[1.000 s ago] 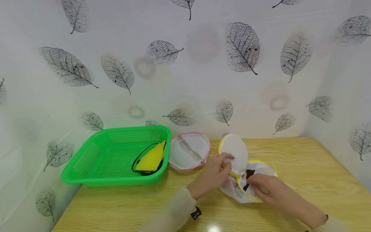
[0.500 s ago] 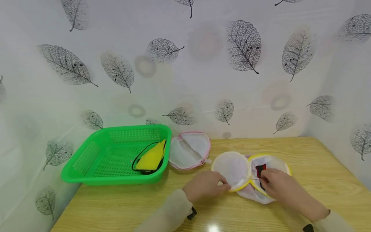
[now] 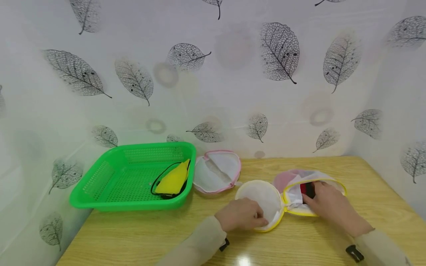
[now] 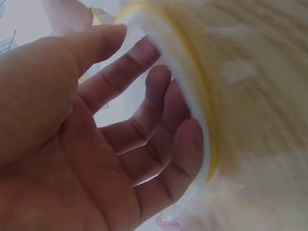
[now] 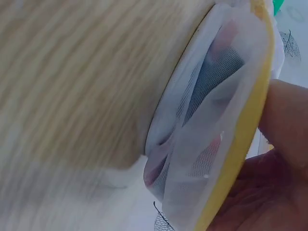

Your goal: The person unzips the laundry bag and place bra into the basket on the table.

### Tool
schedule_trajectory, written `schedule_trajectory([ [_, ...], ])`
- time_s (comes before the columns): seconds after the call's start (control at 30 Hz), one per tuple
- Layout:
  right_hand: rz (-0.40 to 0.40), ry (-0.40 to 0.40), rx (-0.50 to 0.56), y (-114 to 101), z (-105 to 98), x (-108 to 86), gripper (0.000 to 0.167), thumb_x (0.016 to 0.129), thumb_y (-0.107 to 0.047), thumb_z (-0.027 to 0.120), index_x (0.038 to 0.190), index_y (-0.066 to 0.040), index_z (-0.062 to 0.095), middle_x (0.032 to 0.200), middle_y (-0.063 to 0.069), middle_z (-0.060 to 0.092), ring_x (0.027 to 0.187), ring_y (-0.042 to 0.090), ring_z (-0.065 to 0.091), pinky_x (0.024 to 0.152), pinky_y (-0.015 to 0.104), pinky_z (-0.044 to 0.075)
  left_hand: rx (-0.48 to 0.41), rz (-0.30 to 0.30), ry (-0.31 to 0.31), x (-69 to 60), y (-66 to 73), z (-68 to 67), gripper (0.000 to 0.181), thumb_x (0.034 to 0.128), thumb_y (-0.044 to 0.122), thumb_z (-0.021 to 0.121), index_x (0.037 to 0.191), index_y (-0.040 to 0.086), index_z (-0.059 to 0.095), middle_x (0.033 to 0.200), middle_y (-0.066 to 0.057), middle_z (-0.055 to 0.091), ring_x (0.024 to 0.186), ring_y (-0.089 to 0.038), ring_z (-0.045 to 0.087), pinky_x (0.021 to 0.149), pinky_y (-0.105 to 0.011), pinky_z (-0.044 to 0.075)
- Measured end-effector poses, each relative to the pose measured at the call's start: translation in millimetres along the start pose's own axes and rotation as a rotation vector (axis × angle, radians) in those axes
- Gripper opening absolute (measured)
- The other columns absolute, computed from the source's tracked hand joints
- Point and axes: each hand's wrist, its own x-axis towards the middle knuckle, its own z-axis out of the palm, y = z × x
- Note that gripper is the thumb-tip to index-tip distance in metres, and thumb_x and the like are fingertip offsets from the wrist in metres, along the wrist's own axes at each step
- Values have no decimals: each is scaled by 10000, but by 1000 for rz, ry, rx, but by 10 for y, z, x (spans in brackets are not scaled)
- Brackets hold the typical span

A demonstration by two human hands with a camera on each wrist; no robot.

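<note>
A white mesh laundry bag (image 3: 296,195) with yellow trim lies on the table, its round lid (image 3: 257,188) folded out to the left. My left hand (image 3: 243,214) rests on the lid. In the left wrist view its fingers (image 4: 159,154) are loosely bent against the lid's inner face, with the thumb apart from them. My right hand (image 3: 329,203) reaches into the bag's mouth, beside a red and black cloth (image 3: 307,190). The right wrist view shows dark and red cloth (image 5: 211,77) through the mesh; the rim hides the right fingertips, so their hold cannot be told.
A green plastic basket (image 3: 133,146) stands at the left, holding a yellow item (image 3: 173,181) with a black cord. Between basket and bag sits a second mesh bag (image 3: 217,171) with pink trim. A leaf-patterned sheet (image 3: 213,74) hangs behind the wooden table (image 3: 166,236).
The lid has come down from upright to flat on the left. The bag's mouth has widened and shifted right. My right hand has moved right and deeper inside; my left hand has lowered.
</note>
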Motion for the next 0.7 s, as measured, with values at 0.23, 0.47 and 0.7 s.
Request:
schedule_trajectory([
  [0.23,57,-151,91,81,-52,149,401,926,-275,692,989,110,602,716,103,571,669,243,542,622,395,465,-63,30,-10,22,-38,10,236,989,438,648,890,265,775,783,180,619,711,24,527,669,-167,445],
  [0.47,52,-202,91,133,-73,284,376,978,-284,629,689,-58,549,599,29,485,552,180,451,553,316,363,-88,24,-25,22,-56,-7,226,994,422,651,929,249,780,830,162,651,741,33,543,721,-160,467],
  [0.7,44,-289,13,196,-59,369,317,890,-289,680,761,-18,577,681,69,556,643,214,493,631,366,399,-111,47,20,25,-69,0,211,991,370,666,874,230,774,774,154,630,710,25,533,696,-147,450],
])
